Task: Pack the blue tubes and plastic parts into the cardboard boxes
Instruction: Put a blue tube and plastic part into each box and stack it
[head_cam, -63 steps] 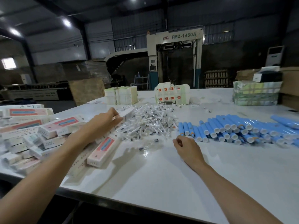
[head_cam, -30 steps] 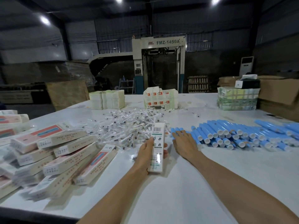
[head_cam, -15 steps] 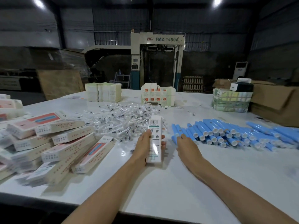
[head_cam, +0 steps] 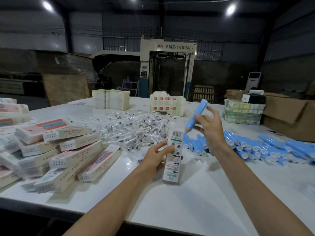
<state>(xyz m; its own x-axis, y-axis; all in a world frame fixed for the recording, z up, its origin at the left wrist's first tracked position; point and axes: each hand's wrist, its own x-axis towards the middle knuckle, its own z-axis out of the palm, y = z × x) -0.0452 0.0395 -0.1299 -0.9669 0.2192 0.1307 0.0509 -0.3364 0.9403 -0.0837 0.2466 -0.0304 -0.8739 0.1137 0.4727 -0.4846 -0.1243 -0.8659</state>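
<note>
Single head-worn wide-angle view, facing forward and slightly down across the white bench (head_cam: 196, 198); forearms close in foreground, warehouse machine (head_cam: 167, 68) far behind.

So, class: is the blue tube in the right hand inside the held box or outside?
Outside: the right hand holds the blue tube tilted, its lower tip beside the top of the box.

Factory hall: FMZ-1450A machine (head_cam: 167, 48), packing table (head_cam: 187, 201).
</note>
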